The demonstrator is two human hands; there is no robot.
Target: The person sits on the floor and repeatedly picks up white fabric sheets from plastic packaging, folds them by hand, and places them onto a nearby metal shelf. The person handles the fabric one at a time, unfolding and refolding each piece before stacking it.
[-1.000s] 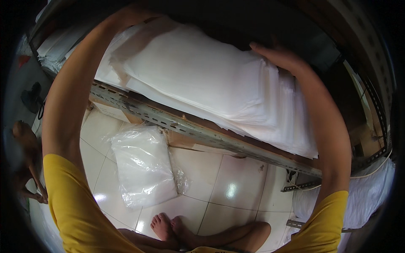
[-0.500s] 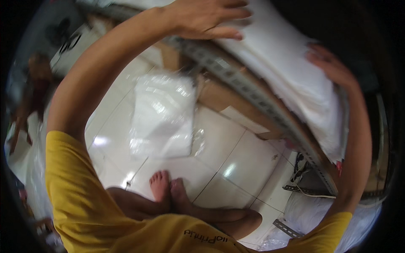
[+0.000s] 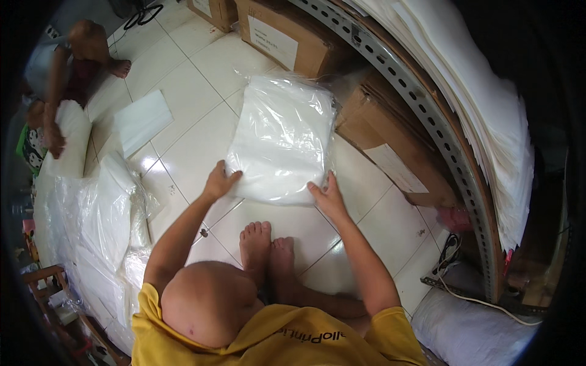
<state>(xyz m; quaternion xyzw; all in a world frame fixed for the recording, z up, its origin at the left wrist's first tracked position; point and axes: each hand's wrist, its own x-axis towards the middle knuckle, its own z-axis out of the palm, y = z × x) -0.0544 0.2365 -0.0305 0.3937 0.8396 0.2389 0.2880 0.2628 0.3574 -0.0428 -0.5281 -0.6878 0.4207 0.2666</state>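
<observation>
- A flat, rectangular stack of white sheets in clear, shiny plastic lies at the centre, in front of a seated person's bare feet, over a white tiled floor; whether it is lifted is unclear.
- The person's left hand grasps its near left corner, thumb at the edge.
- The right hand grasps its near right corner; the undersides of both hands are hidden.
- To the right stand brown cardboard boxes, below a grey perforated metal shelf bearing layered white sheets.
- Upper left, a co-worker's hand is beside another white bundle.
</observation>
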